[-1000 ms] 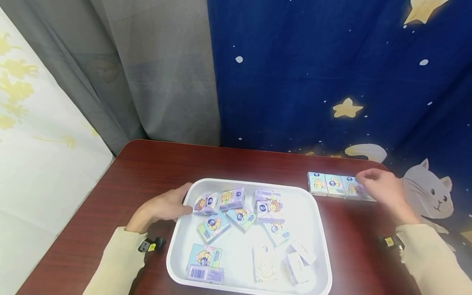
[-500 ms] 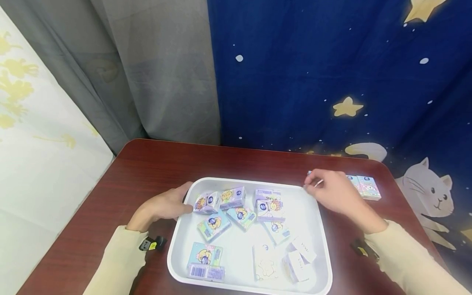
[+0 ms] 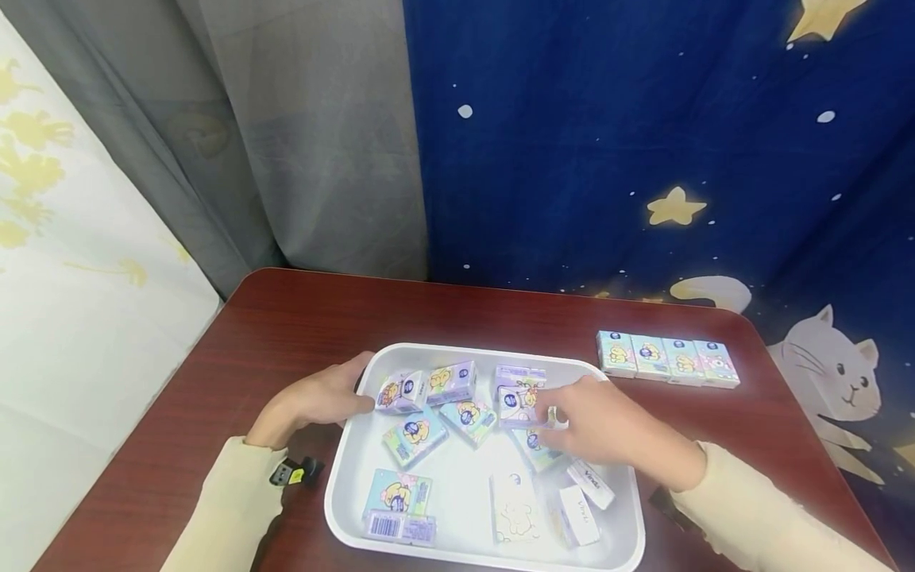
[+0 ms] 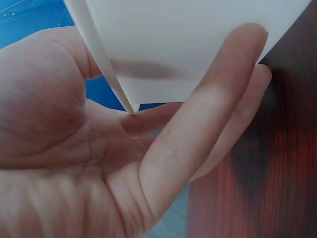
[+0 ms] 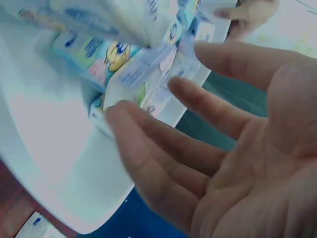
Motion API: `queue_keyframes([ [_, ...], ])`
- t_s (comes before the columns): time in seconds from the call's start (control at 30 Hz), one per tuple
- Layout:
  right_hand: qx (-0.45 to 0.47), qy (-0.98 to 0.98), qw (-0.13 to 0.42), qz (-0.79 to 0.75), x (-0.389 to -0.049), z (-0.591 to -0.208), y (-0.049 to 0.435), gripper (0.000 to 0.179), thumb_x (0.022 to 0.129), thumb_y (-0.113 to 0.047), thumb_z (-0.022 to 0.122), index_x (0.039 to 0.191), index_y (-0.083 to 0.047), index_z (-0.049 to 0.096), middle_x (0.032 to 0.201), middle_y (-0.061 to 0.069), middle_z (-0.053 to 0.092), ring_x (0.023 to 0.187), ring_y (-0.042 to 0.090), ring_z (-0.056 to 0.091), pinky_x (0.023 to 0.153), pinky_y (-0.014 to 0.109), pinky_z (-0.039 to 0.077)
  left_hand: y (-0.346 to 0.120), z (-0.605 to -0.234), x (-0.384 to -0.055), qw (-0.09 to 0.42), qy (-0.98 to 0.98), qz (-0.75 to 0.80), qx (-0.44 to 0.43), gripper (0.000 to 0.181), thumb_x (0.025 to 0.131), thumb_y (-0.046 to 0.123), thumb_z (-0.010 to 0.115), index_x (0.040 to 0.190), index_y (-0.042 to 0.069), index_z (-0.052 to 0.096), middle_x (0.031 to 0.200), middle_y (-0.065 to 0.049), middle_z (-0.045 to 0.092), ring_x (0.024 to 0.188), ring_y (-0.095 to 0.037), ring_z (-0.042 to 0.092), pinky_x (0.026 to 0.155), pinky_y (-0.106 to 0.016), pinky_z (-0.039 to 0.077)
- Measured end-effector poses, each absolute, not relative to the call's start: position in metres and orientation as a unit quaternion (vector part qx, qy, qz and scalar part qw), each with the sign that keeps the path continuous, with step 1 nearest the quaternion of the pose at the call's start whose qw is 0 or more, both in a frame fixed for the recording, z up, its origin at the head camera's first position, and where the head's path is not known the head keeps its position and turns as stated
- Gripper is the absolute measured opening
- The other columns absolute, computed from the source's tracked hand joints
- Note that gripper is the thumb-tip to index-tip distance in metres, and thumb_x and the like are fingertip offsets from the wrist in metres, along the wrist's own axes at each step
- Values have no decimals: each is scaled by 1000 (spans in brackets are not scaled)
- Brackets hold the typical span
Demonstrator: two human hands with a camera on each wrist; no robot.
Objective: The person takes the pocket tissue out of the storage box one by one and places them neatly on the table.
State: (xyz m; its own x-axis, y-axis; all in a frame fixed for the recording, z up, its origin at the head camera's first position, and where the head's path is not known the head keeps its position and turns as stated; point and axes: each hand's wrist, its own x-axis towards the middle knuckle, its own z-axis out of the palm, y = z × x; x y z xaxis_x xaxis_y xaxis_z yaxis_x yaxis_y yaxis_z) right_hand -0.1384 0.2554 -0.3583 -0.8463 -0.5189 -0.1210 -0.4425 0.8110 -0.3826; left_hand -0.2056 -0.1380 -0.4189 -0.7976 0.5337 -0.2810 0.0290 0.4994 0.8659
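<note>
Right hand (image 3: 593, 421): we are seeing it hovering over the white tray (image 3: 457, 485), fingers apart and relaxed, holding nothing.
Purple packet (image 3: 513, 403): it is lying in the tray just by those fingertips, overlapping a second purple packet (image 3: 520, 373); we are unable to tell whether the fingers are touching it.
Left hand (image 3: 325, 401): we are finding it gripping the tray's left side, the thumb at the rim.
Tray contents: purple, blue and white packets are lying scattered at various angles, some overlapping.
Row of four packets (image 3: 650, 357): these are lying side by side on the dark red counter (image 3: 307, 318), beyond the tray's far right corner.
Backdrop: blue (image 3: 536, 159) and grey (image 3: 336, 159) curtains are hanging behind.
</note>
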Motion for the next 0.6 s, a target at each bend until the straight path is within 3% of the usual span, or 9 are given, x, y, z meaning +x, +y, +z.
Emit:
queue_keyframes([
  [0.2,-203,948,191,-154,-131,-361,241,23,95,-21,86,118,-22,84,107,0,81,85,19,65,78,45,56,-138,-418,-206,268,826,468,168,73,97,1,76,158,-3,35,114,-19,72,85,-31,79,65,-50,68],
  [0.37,-179,945,230,-146,-127,-367,232,37,97,-18,83,134,-23,80,110,5,79,85,23,63,75,44,54,-138,-418,-206,269,826,466,167,73,97,1,76,158,-3,35,113,-19,72,85,-31,79,64,-50,68],
  [0.6,-181,945,249,-113,-123,-378,224,32,100,-13,76,128,-26,82,106,2,76,85,20,65,75,39,57,-138,-419,-206,270,828,464,162,71,98,0,74,157,-2,36,112,-18,72,85,-31,79,64,-50,68],
])
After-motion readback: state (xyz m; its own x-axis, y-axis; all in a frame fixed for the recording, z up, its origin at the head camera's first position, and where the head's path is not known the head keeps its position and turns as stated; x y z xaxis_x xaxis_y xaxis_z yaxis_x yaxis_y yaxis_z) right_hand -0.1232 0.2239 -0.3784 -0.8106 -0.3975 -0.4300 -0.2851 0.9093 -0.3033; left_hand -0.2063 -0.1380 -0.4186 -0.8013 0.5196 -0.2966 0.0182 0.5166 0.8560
